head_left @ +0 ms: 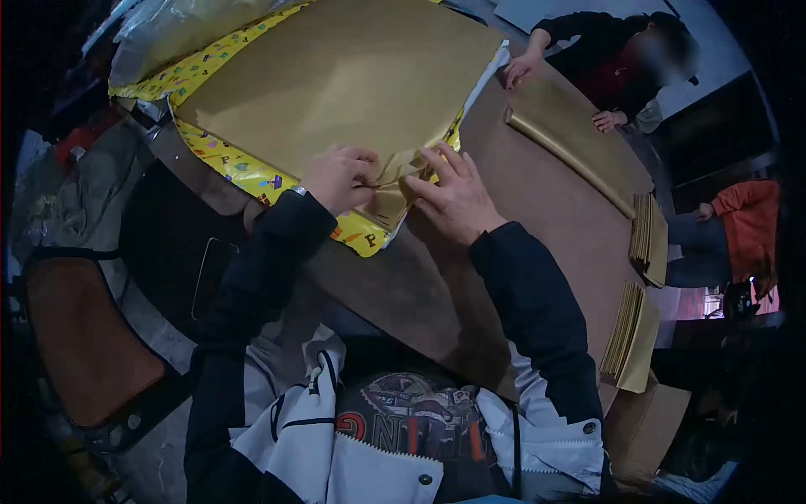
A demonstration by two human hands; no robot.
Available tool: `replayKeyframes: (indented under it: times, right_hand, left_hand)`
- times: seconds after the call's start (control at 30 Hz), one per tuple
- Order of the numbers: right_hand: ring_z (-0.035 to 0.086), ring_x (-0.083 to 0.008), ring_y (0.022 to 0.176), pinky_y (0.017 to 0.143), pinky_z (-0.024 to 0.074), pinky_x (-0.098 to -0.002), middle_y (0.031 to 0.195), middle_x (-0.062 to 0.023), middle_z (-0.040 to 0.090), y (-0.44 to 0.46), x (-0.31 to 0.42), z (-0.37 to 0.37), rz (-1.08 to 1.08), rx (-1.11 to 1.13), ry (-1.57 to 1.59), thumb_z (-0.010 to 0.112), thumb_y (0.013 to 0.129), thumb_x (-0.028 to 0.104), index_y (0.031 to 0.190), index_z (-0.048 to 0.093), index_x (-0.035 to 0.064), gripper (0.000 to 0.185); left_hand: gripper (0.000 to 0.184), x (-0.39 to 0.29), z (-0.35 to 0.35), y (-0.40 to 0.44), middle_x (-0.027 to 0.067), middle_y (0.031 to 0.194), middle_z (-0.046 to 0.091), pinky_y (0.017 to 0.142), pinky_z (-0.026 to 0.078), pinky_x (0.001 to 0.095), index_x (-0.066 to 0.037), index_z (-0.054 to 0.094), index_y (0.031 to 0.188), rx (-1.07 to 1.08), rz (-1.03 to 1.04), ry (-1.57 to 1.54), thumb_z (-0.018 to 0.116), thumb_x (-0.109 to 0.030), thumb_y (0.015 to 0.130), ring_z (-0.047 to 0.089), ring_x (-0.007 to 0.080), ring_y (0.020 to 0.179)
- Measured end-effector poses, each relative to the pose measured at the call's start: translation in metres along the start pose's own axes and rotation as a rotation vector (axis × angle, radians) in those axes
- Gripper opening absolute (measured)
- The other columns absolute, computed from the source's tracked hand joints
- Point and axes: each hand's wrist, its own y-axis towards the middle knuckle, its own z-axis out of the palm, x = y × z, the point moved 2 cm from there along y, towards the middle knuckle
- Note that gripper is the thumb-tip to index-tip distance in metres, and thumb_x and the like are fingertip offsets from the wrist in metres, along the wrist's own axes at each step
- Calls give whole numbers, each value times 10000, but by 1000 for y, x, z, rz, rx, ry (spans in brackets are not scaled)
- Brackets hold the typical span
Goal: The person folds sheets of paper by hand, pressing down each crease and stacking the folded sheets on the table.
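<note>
A large stack of gold-brown paper sheets (336, 76) lies on a yellow printed wrapper (243, 172) in front of me. At the near corner, a sheet is bent up into a creased fold (395, 181). My left hand (340, 178) has curled fingers closed on the left side of this fold. From the right, my right hand (457, 197) grips the fold between thumb and fingers, its other fingers partly stretched out. The wrapper's near corner hangs out below both hands. Part of the fold is hidden behind my fingers.
Across the brown table (537, 227), a person in dark clothing (621, 67) handles a rolled gold sheet (571, 139). Folded gold stacks (648, 239) sit along the right edge. A person in orange (743, 227) stands beyond. A brown-seated chair (92, 340) is at left.
</note>
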Motion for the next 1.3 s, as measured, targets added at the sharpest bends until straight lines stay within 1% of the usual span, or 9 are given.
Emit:
replayKeyframes:
  times: [0.2, 0.4, 0.47, 0.5, 0.73, 0.8, 0.9, 1.03, 1.3]
  right_hand:
    - [350, -394, 1305, 1022, 330, -570, 1340, -153, 455, -21, 10, -8, -35, -13, 84, 699, 783, 200, 1103, 652, 219, 324]
    - [325, -408, 1314, 1025, 316, -587, 1364, -152, 428, -25, 23, -11, -74, -16, 95, 699, 781, 238, 1093, 663, 230, 314]
    - [294, -397, 1336, 1036, 278, -612, 1361, -166, 421, -23, 29, -10, -93, -6, 120, 662, 820, 285, 1091, 661, 246, 274]
    - [312, -418, 1317, 1023, 304, -602, 1373, -165, 409, -23, 33, -10, -106, -13, 107, 701, 778, 258, 1094, 664, 247, 318]
    - [282, -415, 1334, 1024, 274, -626, 1393, -161, 379, -11, 53, -2, -89, 8, 78, 677, 799, 315, 1140, 628, 261, 348]
    - [264, -414, 1344, 1017, 273, -634, 1407, -156, 362, -9, 58, 1, -67, 31, 79, 678, 795, 328, 1172, 609, 263, 388]
    - [278, -410, 1340, 1014, 283, -636, 1406, -143, 376, -10, 59, 0, -86, -36, 127, 699, 768, 323, 1158, 617, 216, 413]
    - [300, -385, 1335, 1014, 294, -627, 1391, -133, 398, -22, 36, -7, 22, -82, 55, 730, 734, 268, 1156, 616, 191, 444]
    - [282, -395, 1331, 1010, 285, -639, 1372, -153, 382, -23, 13, 2, 92, -65, -16, 712, 768, 282, 1164, 590, 197, 423]
  left_hand:
    - [100, 0, 0, 0, 85, 1086, 630, 836, 464, 394, -64, 642, 747, -31, 0, -46, 696, -129, 694, 570, 310, 959]
    - [112, 5, 2, 0, 100, 1105, 618, 822, 476, 395, -42, 638, 764, -51, 45, -31, 690, -131, 721, 564, 304, 979]
    - [115, 6, 2, 0, 98, 1109, 617, 821, 479, 394, -41, 647, 790, -17, 22, -26, 687, -129, 727, 563, 305, 982]
    - [123, 5, 1, 1, 96, 1112, 617, 820, 482, 393, -41, 656, 816, 14, 1, -21, 684, -127, 733, 561, 306, 985]
    - [157, 2, 1, 1, 97, 1131, 609, 828, 488, 398, -47, 681, 880, -11, -7, -14, 648, -145, 762, 563, 304, 984]
    - [223, 5, 4, 1, 53, 1106, 622, 847, 490, 397, -78, 693, 920, -17, -22, 56, 634, -233, 771, 571, 277, 1014]
    - [254, 9, 7, 2, 62, 1120, 611, 846, 489, 401, -56, 677, 945, -30, 11, 96, 612, -245, 788, 565, 277, 1027]
    - [272, 10, 6, 0, 69, 1127, 600, 837, 489, 400, -36, 664, 942, 12, -13, 138, 599, -256, 795, 559, 277, 1025]
    - [267, 15, 9, -1, 66, 1129, 597, 830, 483, 389, -26, 647, 850, -33, 13, 108, 635, -285, 786, 548, 264, 1043]
